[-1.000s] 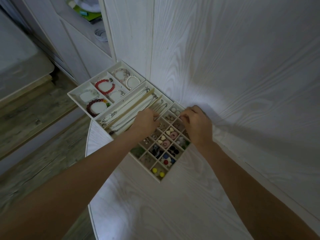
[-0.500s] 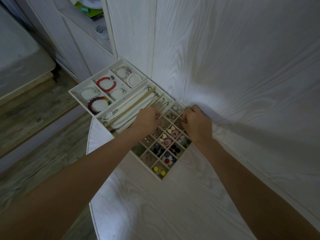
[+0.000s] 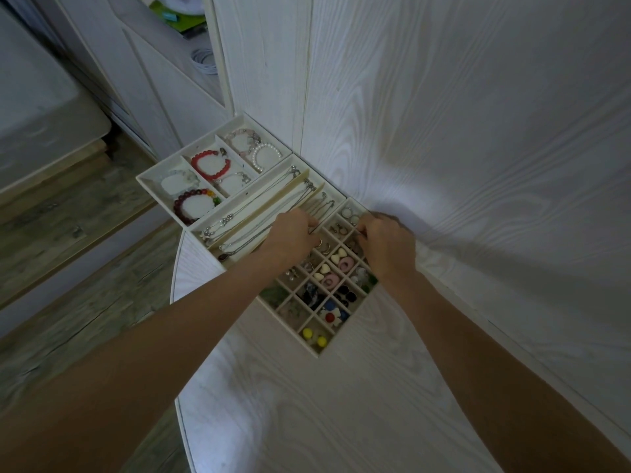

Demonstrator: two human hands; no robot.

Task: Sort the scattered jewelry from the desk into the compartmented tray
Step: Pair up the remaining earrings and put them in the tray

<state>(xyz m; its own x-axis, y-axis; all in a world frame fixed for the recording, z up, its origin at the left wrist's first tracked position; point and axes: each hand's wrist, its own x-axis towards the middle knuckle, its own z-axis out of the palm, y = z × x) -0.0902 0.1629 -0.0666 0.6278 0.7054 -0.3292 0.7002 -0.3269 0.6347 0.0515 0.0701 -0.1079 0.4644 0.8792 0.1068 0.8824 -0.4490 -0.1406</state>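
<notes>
A cream compartmented tray set sits at the desk's far left corner. Its bracelet section [image 3: 150,180] holds red, dark and pearl bracelets [image 3: 210,163], and its long section holds silver necklaces [image 3: 246,208]. The small-celled earring tray [image 3: 316,351] holds studs, hearts and yellow balls. My left hand [image 3: 290,235] curls its fingers over the wall between the necklace section and the earring tray. My right hand [image 3: 387,245] curls over the earring tray's far right wall, thumb inside a cell. Both hands hide whatever lies under their fingertips.
The white wood-grain desk [image 3: 307,404] has a rounded left edge, with grey plank floor [image 3: 68,302] below it. A white panelled wall [image 3: 478,131] rises just behind the trays. A cabinet shelf [image 3: 191,35] holds a coiled cable and green packaging.
Both hands stay at the same spots on the tray. Only the view shifts slightly.
</notes>
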